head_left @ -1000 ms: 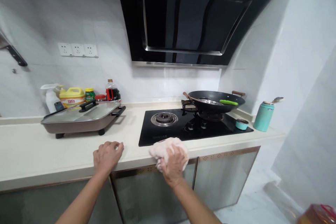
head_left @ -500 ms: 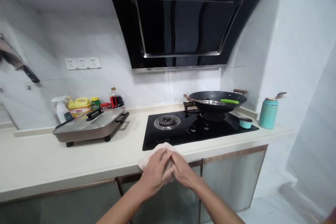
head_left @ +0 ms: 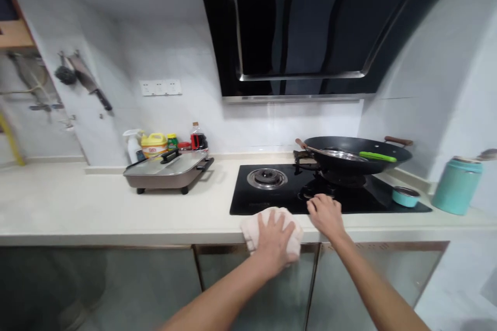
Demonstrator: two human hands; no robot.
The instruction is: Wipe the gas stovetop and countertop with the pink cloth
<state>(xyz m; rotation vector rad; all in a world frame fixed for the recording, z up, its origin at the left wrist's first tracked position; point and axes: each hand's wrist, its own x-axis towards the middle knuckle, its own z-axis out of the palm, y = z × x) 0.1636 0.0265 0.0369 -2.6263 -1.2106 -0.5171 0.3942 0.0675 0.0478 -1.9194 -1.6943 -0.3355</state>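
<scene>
The cloth [head_left: 252, 228], reached by both hands half a second ago, is now covered by the left hand [head_left: 273, 242] alone. The right hand [head_left: 327, 216] has been lifted off it and set to the right, above the near edge of the stove [head_left: 279, 201], where contact with the surface cannot be made out. A second ago these roles were reversed: the cloth was held by the right hand, and the left hand was rested on the counter [head_left: 97, 207]. The view has also been turned, so that more of the left side is shown, with the hanging knife [head_left: 91, 83]. The left fingers are spread across the cloth, which is pressed beneath the palm; whether a fold is pinched cannot be told. The right fingers are loosely bent, and nothing is seen held. The cloth is pale pinkish white, soft and bunched, with creased edges. It is laid at the counter's near edge and lapped over its front, its far side reaching the stove's near edge, left of the right hand.
</scene>
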